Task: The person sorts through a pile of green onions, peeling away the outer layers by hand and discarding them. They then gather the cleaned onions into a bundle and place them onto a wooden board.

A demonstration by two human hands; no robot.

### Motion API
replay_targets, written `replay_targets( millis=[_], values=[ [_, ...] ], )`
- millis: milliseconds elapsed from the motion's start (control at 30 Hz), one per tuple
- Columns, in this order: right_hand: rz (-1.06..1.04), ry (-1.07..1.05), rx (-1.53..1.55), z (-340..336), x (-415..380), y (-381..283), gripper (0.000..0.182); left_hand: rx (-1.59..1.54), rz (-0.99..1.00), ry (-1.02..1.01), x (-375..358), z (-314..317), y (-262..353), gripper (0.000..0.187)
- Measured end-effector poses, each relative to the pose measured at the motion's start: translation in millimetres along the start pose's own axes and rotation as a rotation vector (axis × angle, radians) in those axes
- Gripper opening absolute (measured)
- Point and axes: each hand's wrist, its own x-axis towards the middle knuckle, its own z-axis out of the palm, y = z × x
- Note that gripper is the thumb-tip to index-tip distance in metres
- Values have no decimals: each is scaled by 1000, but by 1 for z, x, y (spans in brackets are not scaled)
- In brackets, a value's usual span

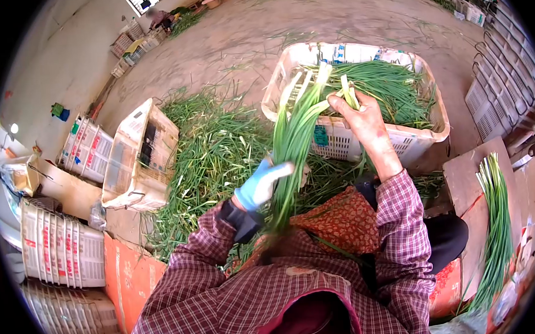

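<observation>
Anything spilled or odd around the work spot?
Yes: loose green leaves are strewn thickly over the floor, left of the front crate, outside any container. They may just be trimmings. Also mismatched: the left hand wears a blue-and-white glove, while the right hand is bare.

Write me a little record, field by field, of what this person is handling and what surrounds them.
Left hand: in a light-blue and white glove, around a bunch of long green stalks
Right hand: bare, pinching pale stalk ends
Ahead: white slatted plastic crate holding more green stalks
Left of crate: loose heap of green leaves
Far left: stacked white plastic crates
Far right: another green bunch, partly on a brown board
</observation>
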Motion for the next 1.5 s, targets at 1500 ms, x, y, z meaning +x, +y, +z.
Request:
replay_targets(
  millis=[1500],
  values=[
    [278,-190,269,-8,0,9,21,37,-23,63,16,9,37,32]
  ],
)
